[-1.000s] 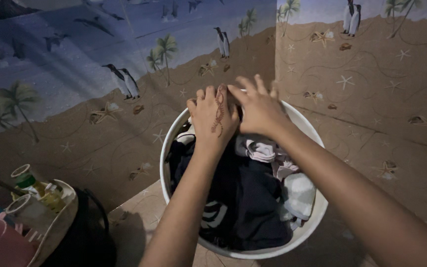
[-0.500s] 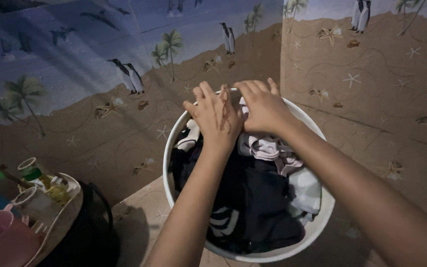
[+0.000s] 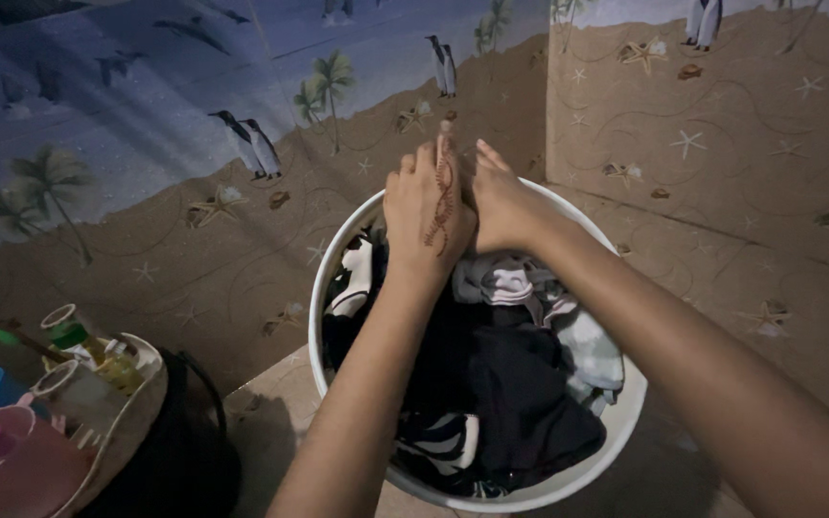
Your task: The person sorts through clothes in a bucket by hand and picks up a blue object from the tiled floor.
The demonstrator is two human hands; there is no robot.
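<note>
Your left hand (image 3: 429, 206) and right hand (image 3: 499, 206) lay flat, fingers together, side by side on the clothes (image 3: 501, 374) at the far edge of the white tub (image 3: 625, 403). The tub sat heaped below your wrists, nothing lifted out. What your palms covered, and the tub's depth, stayed hidden in dim light.

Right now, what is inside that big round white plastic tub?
The white tub holds heaped clothes, dark and pale. Both hands, left and right, press the far side. Anything beneath is hidden.
</note>
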